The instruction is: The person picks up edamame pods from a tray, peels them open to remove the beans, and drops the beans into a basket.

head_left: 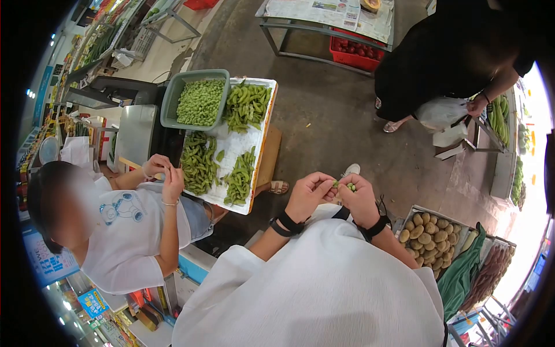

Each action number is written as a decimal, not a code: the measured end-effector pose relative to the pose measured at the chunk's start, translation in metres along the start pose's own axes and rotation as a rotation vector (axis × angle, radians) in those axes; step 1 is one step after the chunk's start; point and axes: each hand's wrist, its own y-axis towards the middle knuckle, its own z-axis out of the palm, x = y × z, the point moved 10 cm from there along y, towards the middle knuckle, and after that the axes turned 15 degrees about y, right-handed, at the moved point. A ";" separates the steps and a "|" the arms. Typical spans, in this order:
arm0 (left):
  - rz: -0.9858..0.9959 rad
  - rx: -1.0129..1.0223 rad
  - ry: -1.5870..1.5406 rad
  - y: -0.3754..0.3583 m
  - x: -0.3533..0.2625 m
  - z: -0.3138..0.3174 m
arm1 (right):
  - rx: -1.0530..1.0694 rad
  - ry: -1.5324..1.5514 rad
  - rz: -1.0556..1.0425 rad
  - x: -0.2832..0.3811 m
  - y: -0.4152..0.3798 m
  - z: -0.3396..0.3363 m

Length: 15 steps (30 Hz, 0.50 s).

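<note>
In front of my white shirt, my left hand and my right hand are close together with fingers pinched. Between the left fingertips shows a small bit of green bean pod. Shelled green beans peek out from the right fingers; how many is hidden. To the left, a white tray carries several heaps of unshelled green pods. A grey-green basket full of shelled beans rests at the tray's far left corner.
A person in a white top sits at left, fingers together beside the tray. Another person in black stands at far right with a plastic bag. Potatoes lie at right. A table with a red crate beneath stands ahead.
</note>
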 end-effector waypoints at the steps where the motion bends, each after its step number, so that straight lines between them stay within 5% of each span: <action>1: 0.011 -0.006 -0.016 0.000 -0.001 0.000 | 0.006 0.008 -0.003 0.000 0.000 0.000; 10: 0.100 -0.073 0.050 0.001 -0.005 0.003 | 0.030 0.047 0.088 -0.008 -0.002 -0.009; 13: 0.174 -0.107 0.299 0.000 -0.011 0.000 | -0.026 -0.039 -0.008 0.017 -0.007 -0.010; 15: 0.189 -0.094 0.482 -0.002 -0.015 0.001 | 0.098 -0.259 -0.268 0.038 -0.005 0.002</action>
